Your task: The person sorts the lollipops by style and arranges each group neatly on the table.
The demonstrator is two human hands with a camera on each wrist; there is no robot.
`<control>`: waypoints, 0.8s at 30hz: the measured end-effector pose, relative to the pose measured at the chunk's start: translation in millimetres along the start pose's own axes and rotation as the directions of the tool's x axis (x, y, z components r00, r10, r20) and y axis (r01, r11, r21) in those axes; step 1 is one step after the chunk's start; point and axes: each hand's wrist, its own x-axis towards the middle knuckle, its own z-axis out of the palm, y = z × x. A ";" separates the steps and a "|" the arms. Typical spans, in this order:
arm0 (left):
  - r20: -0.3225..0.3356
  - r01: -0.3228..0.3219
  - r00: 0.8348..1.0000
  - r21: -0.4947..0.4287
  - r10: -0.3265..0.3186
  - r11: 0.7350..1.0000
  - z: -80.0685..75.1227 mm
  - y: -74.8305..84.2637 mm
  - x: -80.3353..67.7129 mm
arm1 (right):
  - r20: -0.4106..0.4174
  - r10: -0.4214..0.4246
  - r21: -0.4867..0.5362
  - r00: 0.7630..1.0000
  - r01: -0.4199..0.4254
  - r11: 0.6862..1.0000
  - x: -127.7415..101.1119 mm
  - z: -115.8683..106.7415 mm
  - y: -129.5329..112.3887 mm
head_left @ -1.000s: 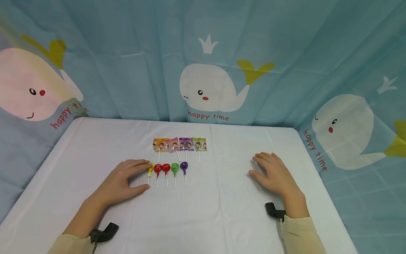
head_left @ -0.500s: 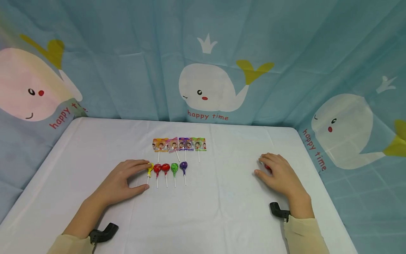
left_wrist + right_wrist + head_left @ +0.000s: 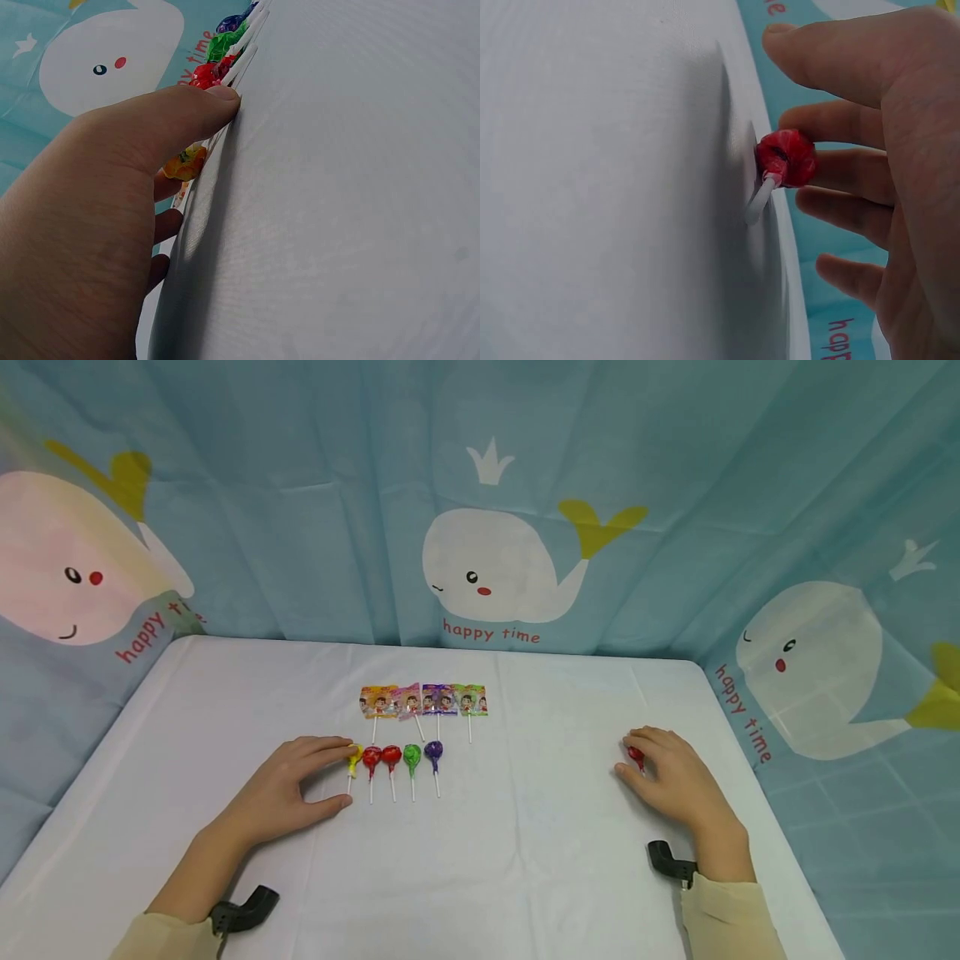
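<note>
Under the right hand [image 3: 678,777], red lollipop [image 3: 786,157] half hidden

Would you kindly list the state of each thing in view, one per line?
left hand: open, flat on the table, fingertips at the yellow lollipop.
right hand: fingers curled round a red lollipop.
row of round lollipops: wrapped, lying side by side.
flat-wrapper lollipops: lying in a row behind.
table: covered with white cloth.

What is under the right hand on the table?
A red lollipop sits under the right hand, its head against the fingers and a short white stick showing. The palm covers whatever else lies beneath.
</note>
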 end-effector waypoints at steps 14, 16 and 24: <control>-0.007 -0.001 1.000 -0.002 0.001 1.000 0.3 -0.4 -0.2 | 0.035 0.084 -0.013 0.996 -0.084 0.996 -9.0 -5.8 5.2; -0.005 0.000 1.000 0.000 0.000 1.000 0.2 0.0 0.1 | 0.034 0.085 -0.010 0.996 -0.085 0.996 -10.2 -6.5 4.9; -0.005 0.000 1.000 -0.007 0.000 1.000 -0.4 -0.3 0.4 | 0.109 0.140 0.007 0.984 -0.141 0.990 -15.8 -9.2 3.3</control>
